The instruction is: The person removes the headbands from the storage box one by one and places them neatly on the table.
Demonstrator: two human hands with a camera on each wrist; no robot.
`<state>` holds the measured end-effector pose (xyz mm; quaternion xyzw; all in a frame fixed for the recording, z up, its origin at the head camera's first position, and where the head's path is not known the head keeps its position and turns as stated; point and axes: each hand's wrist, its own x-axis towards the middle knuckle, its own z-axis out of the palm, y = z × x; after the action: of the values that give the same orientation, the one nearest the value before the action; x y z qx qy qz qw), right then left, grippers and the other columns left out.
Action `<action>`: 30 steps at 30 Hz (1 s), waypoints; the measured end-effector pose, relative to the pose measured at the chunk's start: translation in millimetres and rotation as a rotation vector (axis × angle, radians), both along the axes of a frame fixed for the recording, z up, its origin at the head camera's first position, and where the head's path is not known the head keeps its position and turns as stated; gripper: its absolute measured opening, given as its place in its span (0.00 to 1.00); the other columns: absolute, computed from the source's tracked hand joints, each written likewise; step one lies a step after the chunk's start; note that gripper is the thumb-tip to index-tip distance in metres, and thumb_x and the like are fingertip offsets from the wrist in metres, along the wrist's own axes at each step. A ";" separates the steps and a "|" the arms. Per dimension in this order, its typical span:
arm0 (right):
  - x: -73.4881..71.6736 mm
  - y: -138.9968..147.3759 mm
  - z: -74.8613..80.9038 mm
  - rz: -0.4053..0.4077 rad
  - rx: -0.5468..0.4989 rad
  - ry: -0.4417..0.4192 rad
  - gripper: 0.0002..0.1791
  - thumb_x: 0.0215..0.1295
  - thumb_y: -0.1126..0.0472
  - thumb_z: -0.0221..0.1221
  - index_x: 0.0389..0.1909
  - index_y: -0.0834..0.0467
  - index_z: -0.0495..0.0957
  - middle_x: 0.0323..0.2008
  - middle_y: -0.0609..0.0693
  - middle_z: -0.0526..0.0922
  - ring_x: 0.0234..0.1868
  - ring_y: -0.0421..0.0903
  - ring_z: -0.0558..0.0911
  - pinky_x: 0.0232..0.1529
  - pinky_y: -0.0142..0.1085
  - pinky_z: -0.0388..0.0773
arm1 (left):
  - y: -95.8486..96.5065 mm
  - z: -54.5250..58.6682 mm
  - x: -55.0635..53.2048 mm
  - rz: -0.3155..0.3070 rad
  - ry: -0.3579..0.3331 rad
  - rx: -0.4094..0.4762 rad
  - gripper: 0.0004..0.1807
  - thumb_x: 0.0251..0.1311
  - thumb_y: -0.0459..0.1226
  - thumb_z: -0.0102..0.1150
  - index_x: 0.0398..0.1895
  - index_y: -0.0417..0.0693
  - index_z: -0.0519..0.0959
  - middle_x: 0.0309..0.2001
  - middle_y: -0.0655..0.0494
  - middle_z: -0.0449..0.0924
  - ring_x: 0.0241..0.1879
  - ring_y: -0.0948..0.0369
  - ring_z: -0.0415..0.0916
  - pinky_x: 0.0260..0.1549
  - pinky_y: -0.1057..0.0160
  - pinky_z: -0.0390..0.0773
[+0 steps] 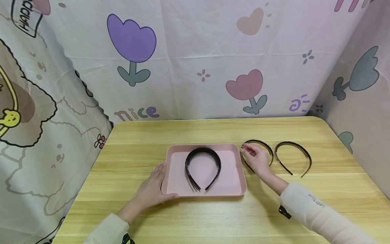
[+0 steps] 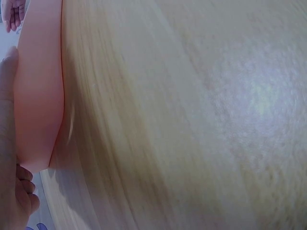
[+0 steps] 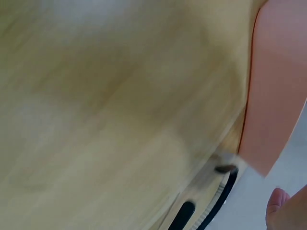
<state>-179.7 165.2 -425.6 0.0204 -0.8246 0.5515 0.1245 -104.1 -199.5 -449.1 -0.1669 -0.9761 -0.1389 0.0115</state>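
The left hand (image 1: 149, 189) grips the pink tray (image 1: 233, 169) at its left side, thumb along the front; whether the right hand (image 1: 257, 159), fingers bent over a loose headband (image 1: 268, 146), pinches it, I cannot tell. Stacked headbands (image 1: 203, 150) lie in the tray.

The cloth (image 1: 189, 40) reads "nice" (image 1: 137, 114) and "HAPPY" (image 1: 25, 17), the sleeve lettering (image 1: 316, 200) unclear.

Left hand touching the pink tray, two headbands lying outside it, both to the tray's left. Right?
No: the two headbands outside the pink tray are to its right, as the head view shows. The left hand does touch the tray.
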 end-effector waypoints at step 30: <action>7.1 -59.7 -17.9 0.174 0.145 0.037 0.16 0.52 0.72 0.63 0.43 0.72 0.79 0.29 0.60 0.82 0.28 0.48 0.81 0.30 0.27 0.80 | 0.8 1.9 0.5 -0.001 -0.012 0.010 0.64 0.38 0.67 0.61 0.69 0.30 0.50 0.69 0.35 0.53 0.69 0.43 0.52 0.62 0.47 0.65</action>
<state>-172.6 105.5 -443.5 0.1109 -0.8549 0.4988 0.0895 -103.6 -198.7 -447.3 -0.1664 -0.9753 -0.1450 0.0062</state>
